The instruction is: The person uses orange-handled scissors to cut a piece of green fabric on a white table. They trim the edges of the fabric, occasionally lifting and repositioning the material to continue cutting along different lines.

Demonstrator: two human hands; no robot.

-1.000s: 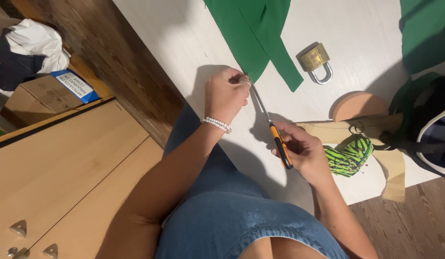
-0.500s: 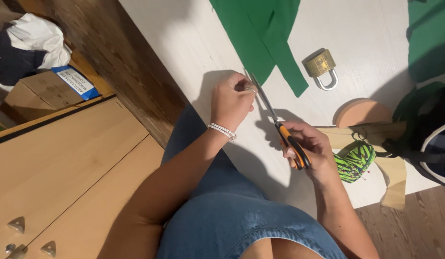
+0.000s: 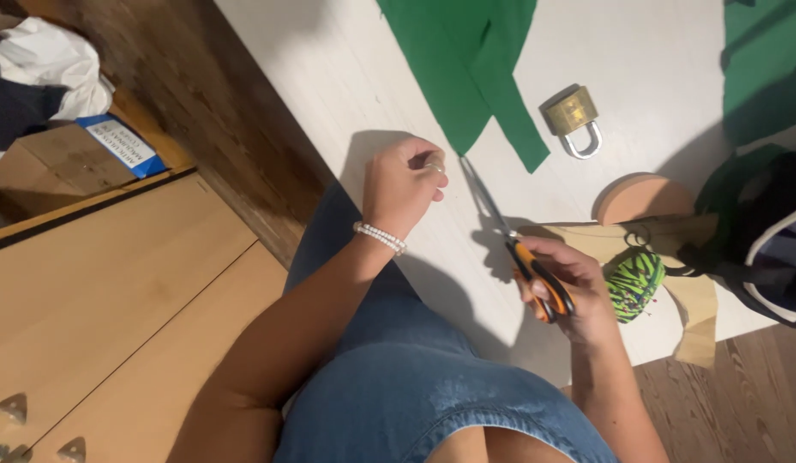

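R hand (image 3: 569,291) has its grip closed through the orange loop handles of the steel-bladed scissors (image 3: 513,244), blades pointing up-left over the white table (image 3: 329,77). L hand (image 3: 404,184) w/ pearl bracelet sits just beside the blade tips, fingers pinched together, prob. on something thin and pale to keep it taut; can't tell what. Green fabric strips (image 3: 475,77) lie near, above the blades. Brass padlock (image 3: 573,116) and green striped ball (image 3: 633,283) off to the right.

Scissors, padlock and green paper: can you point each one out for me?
Scissors (image 3: 542,283): head view, on the orange handle in the right hand.
Padlock (image 3: 573,110): head view, on the brass body.
Green paper (image 3: 466,60): head view, on the flat sheet.
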